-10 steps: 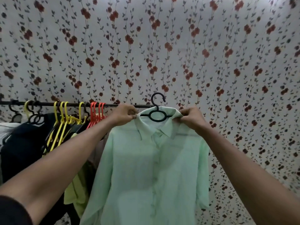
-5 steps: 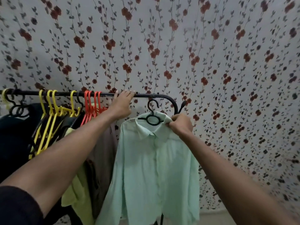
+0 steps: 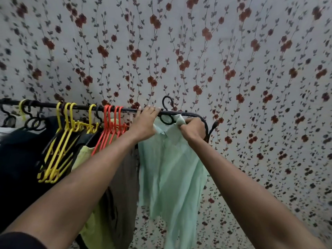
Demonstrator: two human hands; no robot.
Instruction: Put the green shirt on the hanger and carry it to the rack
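Hanging step is finishing at the rack (image 3: pixel 71 106): green shirt (image 3: pixel 170 168) is dangling below its right end, right hand (image 3: pixel 193 128) pinching the collar, left hand (image 3: pixel 145 121) lying straight-fingered on the bar, gripping nothing. Black hanger (image 3: pixel 168 112) hook is sticking up above the bar — next move is probably dropping it over and releasing.

Black metal rack rail (image 3: pixel 45 105) runs left to right in front of the floral wallpapered wall (image 3: pixel 197 42). Yellow plastic hangers (image 3: pixel 61 141) hang left of the orange plastic hangers (image 3: pixel 109 130). Pale green shirt (image 3: pixel 170 168) on the black plastic hanger (image 3: pixel 167 112) sits at the rail's right end, hook above the rail. Left hand (image 3: pixel 143 121) on the rail, right hand (image 3: pixel 193 129) on the collar.
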